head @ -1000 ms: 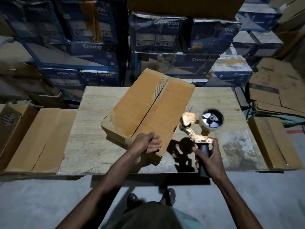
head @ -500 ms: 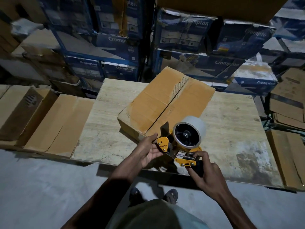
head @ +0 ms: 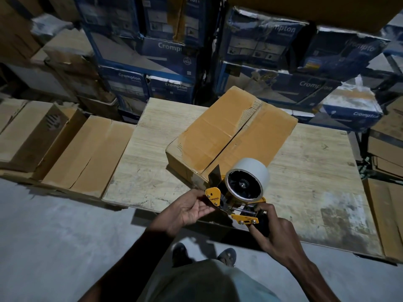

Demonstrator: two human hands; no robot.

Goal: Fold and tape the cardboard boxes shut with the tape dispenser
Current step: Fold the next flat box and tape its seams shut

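A brown cardboard box is sitting on a pale wooden table. It is turned a bit sideways, and its two top flaps are folded down and meeting in a dark line along the middle. A yellow and black tape dispenser with a fat white roll of tape is being held up just in front of the near corner of the box. The right hand is gripping the dispenser's black handle, with its fingers curled round it. The left hand is lying wide, palm up, and its fingertips are touching the small yellow plate at the front of the dispenser. Flat brown cardboard pieces are lying to the left of the table. Blue printed boxes are standing in tall stacks behind it. The person's two shoes are standing on the grey floor near the table.
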